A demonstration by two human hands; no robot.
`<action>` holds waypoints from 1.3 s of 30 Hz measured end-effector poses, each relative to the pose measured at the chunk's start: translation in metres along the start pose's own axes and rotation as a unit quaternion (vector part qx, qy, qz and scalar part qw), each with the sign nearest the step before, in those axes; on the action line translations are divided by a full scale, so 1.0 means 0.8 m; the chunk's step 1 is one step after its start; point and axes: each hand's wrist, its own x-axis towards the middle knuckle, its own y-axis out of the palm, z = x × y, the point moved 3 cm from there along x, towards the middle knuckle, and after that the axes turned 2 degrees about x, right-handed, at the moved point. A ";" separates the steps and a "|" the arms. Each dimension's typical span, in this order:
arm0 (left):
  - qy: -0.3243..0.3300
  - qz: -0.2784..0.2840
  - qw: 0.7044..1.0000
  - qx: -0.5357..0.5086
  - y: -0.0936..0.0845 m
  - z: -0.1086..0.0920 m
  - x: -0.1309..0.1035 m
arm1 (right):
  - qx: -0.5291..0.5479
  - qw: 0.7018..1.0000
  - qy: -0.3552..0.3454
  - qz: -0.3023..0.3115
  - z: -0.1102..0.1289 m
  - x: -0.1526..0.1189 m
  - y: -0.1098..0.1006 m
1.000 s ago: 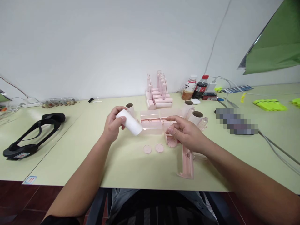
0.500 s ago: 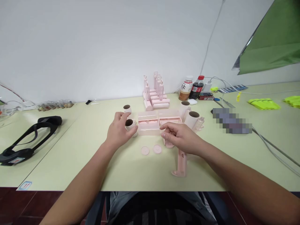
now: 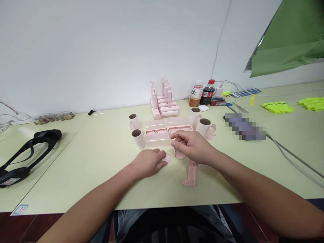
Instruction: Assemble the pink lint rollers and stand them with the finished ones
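Observation:
My left hand (image 3: 150, 162) is low on the table, its fingers and thumb closing at the edge of a thin round pink disc (image 3: 166, 158). A second disc is hidden beneath this hand. My right hand (image 3: 189, 144) hovers with loosely curled fingers, the thumb apart from them, over a small pink plastic part (image 3: 179, 154). Nothing shows between its fingers. Below it lies a long pink bracket-like piece (image 3: 192, 173). Behind both hands, a clear-lidded pink case (image 3: 157, 139) lies open. White cardboard-cored rolls stand left (image 3: 138, 140) and right (image 3: 202, 127) of it.
Pink cylinders and upright clear bottles (image 3: 164, 103) cluster near the wall. A drink bottle (image 3: 196, 94) and a cola bottle (image 3: 208, 92) stand to their right. A black strapped headset (image 3: 30, 153) lies at left. A blurred-out object (image 3: 244, 126) and cables are at right.
My left hand has moved from the near left roll down and right to the discs, covering one. My right hand stays nearly in place. The view has shifted slightly.

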 end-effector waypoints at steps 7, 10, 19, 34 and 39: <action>-0.017 -0.076 0.960 -0.270 -0.017 -0.017 -0.001 | 0.030 0.998 -0.018 -0.050 0.015 -0.009 0.006; 0.059 -0.038 0.909 -0.410 -0.014 -0.046 0.002 | 0.047 0.995 -0.045 -0.075 0.035 -0.022 0.014; 0.110 0.068 0.785 -0.606 -0.017 -0.033 -0.008 | 0.072 0.986 -0.139 0.048 0.042 -0.032 0.007; 0.066 0.107 0.714 -0.688 -0.038 0.019 -0.025 | -0.070 0.978 -0.095 0.170 0.031 -0.026 0.019; 0.065 0.136 0.663 -0.733 -0.027 0.017 -0.023 | -0.052 0.977 -0.068 0.195 0.029 -0.026 0.023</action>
